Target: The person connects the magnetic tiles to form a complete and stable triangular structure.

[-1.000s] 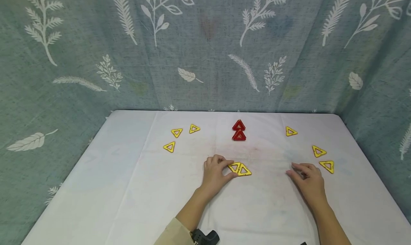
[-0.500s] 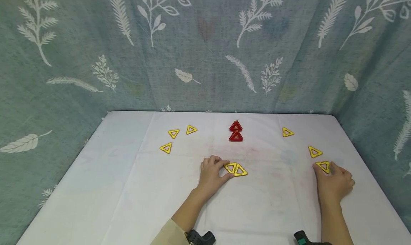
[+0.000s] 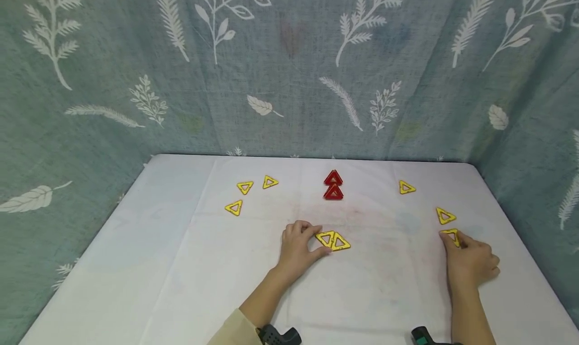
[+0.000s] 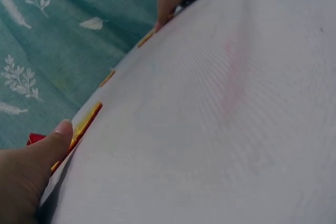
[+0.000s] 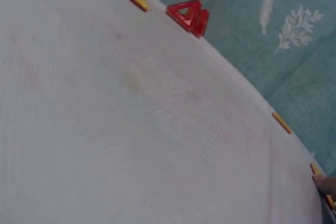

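Near the middle of the table, two yellow hollow triangle tiles lie edge to edge, one on the left (image 3: 324, 238) and one on the right (image 3: 340, 241). My left hand (image 3: 297, 247) holds the left one between thumb and forefinger; in the left wrist view its thumb (image 4: 59, 136) presses along the pair's edge. Over at the right, my right hand (image 3: 470, 262) pinches another yellow triangle tile (image 3: 451, 233) by its sides, thumb left and forefinger right. Part of that tile is hidden behind the fingers. Just beyond it lies a further yellow triangle tile (image 3: 445, 216).
Two red triangle pieces (image 3: 333, 185) stand one behind the other at the back. Three yellow triangles (image 3: 245, 187) lie at the back left, and one more yellow triangle (image 3: 406, 187) at the back right. A leaf-patterned curtain (image 3: 271, 73) borders the white table (image 3: 135, 264).
My right hand has moved right from beside the tile and now has its thumb and forefinger around it. The left hand stays at the joined pair.
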Demonstrator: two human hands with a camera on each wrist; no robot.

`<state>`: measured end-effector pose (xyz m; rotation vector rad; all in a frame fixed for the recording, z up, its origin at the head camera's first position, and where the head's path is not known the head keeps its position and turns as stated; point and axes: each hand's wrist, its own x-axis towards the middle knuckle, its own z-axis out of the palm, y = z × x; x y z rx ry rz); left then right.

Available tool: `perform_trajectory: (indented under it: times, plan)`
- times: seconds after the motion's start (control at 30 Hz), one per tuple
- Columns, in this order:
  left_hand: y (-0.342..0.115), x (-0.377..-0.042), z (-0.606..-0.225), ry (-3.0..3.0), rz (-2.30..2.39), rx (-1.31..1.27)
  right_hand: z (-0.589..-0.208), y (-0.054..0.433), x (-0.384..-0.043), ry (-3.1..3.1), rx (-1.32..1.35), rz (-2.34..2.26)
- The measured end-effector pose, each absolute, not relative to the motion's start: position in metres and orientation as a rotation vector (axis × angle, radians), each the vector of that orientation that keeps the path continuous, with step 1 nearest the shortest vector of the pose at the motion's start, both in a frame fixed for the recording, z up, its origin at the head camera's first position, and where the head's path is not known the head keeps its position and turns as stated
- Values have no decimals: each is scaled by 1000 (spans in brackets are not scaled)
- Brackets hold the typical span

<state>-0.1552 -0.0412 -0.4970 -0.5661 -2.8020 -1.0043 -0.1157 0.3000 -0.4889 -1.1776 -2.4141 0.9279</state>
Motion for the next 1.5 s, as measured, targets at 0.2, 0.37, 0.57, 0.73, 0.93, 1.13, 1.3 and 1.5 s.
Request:
perform_trajectory:
  times: [0.2,0.37,0.57,0.73,0.93,1.13,1.3,1.5]
  plan:
    - [-35,-157,-500,-2822,-920,-544,-487,296,-113,-2436,-1090,937]
    - [-34,-159,-500,-2859,-912,-552,-486,289,-111,-2487,-1040,944]
    - [-36,-158,-499,-2856,-940,-548,-485,281,-112,-2531,-950,957]
    - [-38,-157,-499,-2835,-967,-570,-485,278,-112,-2565,-894,968]
    - [-37,-158,-499,-2823,-947,-619,-484,271,-112,-2586,-810,995]
    - [-37,-158,-498,-2836,-901,-652,-483,262,-113,-2617,-656,993]
    - [-38,-158,-497,-2834,-880,-674,-486,259,-116,-2725,-532,956]
    - [-38,-158,-496,-2822,-882,-688,-483,255,-117,-2806,-348,967]
